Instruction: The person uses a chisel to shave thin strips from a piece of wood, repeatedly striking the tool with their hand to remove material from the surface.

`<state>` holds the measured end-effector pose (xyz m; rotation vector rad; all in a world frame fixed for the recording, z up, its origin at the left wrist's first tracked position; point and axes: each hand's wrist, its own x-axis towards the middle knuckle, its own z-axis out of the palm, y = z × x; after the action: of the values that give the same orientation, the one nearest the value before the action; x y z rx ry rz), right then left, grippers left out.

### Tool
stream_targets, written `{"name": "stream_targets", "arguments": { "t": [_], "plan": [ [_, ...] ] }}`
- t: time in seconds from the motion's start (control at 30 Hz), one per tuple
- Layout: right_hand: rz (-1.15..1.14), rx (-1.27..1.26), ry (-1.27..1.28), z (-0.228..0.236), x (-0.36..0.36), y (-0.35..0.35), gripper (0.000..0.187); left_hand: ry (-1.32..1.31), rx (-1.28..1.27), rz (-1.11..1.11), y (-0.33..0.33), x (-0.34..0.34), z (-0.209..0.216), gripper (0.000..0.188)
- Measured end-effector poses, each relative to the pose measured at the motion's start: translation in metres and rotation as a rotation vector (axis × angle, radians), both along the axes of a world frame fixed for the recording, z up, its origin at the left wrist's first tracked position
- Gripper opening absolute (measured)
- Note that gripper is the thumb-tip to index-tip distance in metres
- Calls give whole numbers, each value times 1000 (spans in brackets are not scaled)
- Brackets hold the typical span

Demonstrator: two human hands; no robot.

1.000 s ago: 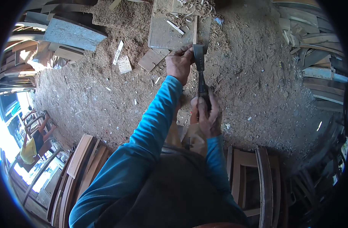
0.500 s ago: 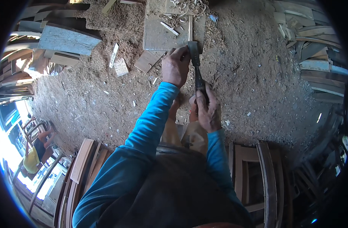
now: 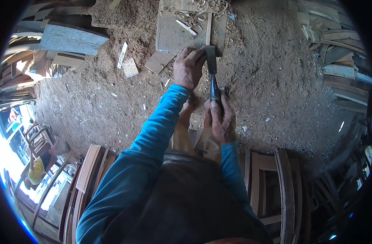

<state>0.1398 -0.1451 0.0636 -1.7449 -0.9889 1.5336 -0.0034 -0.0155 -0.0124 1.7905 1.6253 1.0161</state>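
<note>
A long dark hand tool (image 3: 212,64) lies lengthwise before me, with a broad head, a row of small holes, a narrow neck and a rear handle; its exact kind is unclear. The fingers of my left hand (image 3: 188,69) are curled closed against the left side of its head. My right hand (image 3: 223,120) wraps round the handle, thumb on top. Beyond the head runs a narrow pale wooden strip (image 3: 209,28), over a flat worn board (image 3: 167,34). Curled wood shavings (image 3: 202,8) are heaped at the board's far end, beside a loose sliver (image 3: 186,27).
Offcuts (image 3: 158,62) lie on the dusty ground (image 3: 271,89) left of the tool. Stacked planks (image 3: 72,38) line the left side, more timber (image 3: 340,71) the right. Curved wooden frames (image 3: 284,187) stand near me. A person in yellow (image 3: 36,171) is at far left.
The tool head has shifted slightly right in the picture, and the board and strip appear slightly lower. Both hands keep their hold. The person at far left has moved a little.
</note>
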Motion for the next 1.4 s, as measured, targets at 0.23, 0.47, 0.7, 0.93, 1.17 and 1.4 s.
{"name": "stream_targets", "arguments": {
  "t": [0.23, 0.47, 0.7, 0.93, 1.17, 1.4],
  "plan": [
    [-25, 34, -97, -18, -7, 13, 51, -15, -1, -2, -2, 3, -1, 22],
    [5, 78, -163, -14, -13, 53, 48, -15, -10, -10, 1, 2, -2, 22],
    [9, 89, -180, -20, -12, 51, 47, -57, 26, -23, 0, 0, -2, 21],
    [18, 225, -285, -13, -14, 60, 46, -91, -24, -27, 0, -3, -2, 21],
    [36, 101, -221, -21, 8, 88, 49, -192, -107, -2, -4, 4, -2, 21],
    [87, 325, -388, -4, -5, 24, 44, -170, -77, -4, 0, -2, -6, 23]
  ]
}}
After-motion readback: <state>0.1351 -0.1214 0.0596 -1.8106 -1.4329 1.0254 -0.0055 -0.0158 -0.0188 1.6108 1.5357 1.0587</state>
